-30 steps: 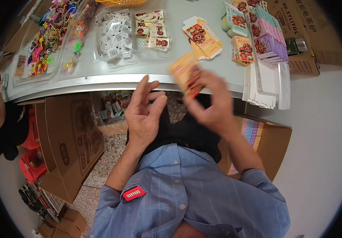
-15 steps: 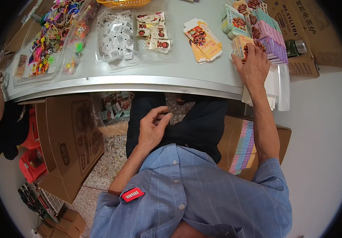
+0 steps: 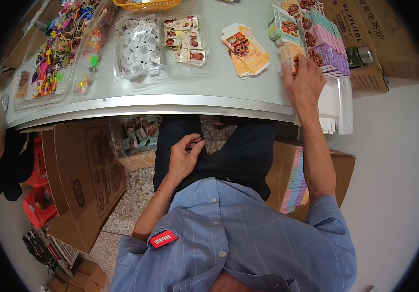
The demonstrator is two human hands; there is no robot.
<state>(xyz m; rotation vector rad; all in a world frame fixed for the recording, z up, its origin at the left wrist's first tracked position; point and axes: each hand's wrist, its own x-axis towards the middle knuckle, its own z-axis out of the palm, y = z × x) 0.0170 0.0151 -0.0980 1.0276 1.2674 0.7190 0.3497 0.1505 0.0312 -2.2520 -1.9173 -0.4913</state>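
My right hand [image 3: 305,83] is closed round a small orange carton [image 3: 291,52] on the tabletop at the right, hiding part of its printed face. Beside it, near my fingertips, purple and pink cartons [image 3: 322,48] stand in stacked rows. Green cartons [image 3: 285,27] are just beyond the orange one. To the left of this hand lies a loose pile of flat orange carton blanks [image 3: 248,51]. Over my lap, below the table edge, my left hand [image 3: 184,155] rests with loosely curled fingers, a gap from the thumb, and nothing visible in it.
Clear trays hold small white packets [image 3: 139,51], picture cards [image 3: 190,41] and colourful trinkets [image 3: 54,53]. An orange basket [image 3: 146,5] is at the far edge. Cardboard boxes [image 3: 80,182] stand below the table. Another person's dark clothing [image 3: 7,163] shows at the left.
My right hand has drawn the orange carton slightly left, away from the stacked cartons. My left hand stays over my lap, its fingers slightly more curled. The view has shifted a little.
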